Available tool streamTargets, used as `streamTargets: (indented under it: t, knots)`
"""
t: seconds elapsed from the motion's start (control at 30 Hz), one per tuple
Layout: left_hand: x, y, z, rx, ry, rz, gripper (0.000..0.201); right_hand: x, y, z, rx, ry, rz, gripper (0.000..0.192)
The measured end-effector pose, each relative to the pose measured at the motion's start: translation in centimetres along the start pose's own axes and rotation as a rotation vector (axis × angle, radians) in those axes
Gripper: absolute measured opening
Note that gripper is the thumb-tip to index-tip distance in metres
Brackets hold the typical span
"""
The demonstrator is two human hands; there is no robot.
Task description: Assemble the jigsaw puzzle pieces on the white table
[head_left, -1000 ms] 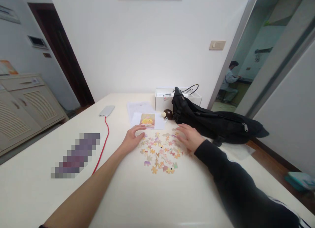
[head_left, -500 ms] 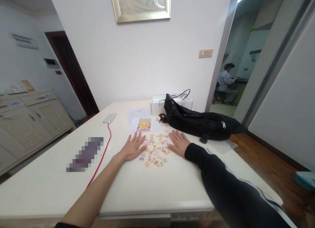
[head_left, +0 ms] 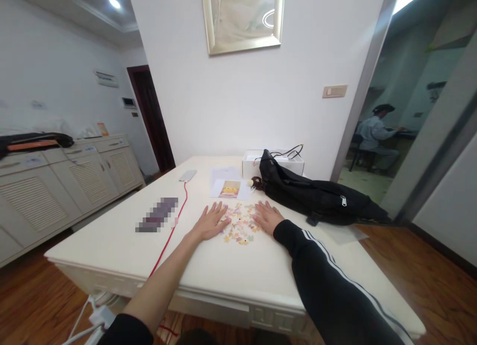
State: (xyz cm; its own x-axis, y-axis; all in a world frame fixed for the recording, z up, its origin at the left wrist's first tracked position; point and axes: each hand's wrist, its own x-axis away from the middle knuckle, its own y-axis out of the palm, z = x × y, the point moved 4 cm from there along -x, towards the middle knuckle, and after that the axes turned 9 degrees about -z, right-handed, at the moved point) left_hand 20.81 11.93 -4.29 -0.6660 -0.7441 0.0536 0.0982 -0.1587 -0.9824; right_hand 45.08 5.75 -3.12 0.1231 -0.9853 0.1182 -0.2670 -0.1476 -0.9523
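Left hand [head_left: 211, 223] and right hand [head_left: 267, 218] flat, fingers spread wide, holding nothing. Puzzle pieces [head_left: 239, 224] loose between them on white table [head_left: 231, 275], just before picture card [head_left: 230, 188].

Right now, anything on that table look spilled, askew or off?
Mostly fine. The puzzle pieces lie loose and scattered between the left hand and right hand, both flat on the table. A black bag slumps on its side, and a red cable trails over the near edge.
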Motion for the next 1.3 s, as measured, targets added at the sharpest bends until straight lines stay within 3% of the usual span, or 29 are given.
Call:
streamTargets:
  t: [0.17,0.3,0.63,0.97,1.13,1.3]
  knots:
    - [-0.3,-0.3,-0.4,0.013,-0.028,0.081,0.075,0.0,-1.6,1.4,0.005,-0.016,0.213,0.055]
    - [-0.8,-0.2,-1.0,0.036,-0.077,0.097,0.073,-0.2,-1.9,1.8,0.01,-0.044,0.246,0.05]
    - [-1.1,0.0,-1.2,0.068,-0.1,0.13,0.075,-2.8,-2.1,-3.1,0.075,-0.34,0.155,0.019]
    - [-0.9,-0.2,-1.2,0.105,-0.148,0.144,0.074,-5.8,-1.8,-3.9,0.049,-0.335,0.115,0.021]
    - [-0.9,-0.1,-1.3,0.134,-0.141,0.127,0.074,-5.1,-4.1,-1.7,0.01,-0.294,0.205,0.027]
    - [-0.7,0.3,-1.5,0.148,-0.117,0.121,0.075,-1.5,-4.1,1.8,-0.018,-0.293,0.133,0.02]
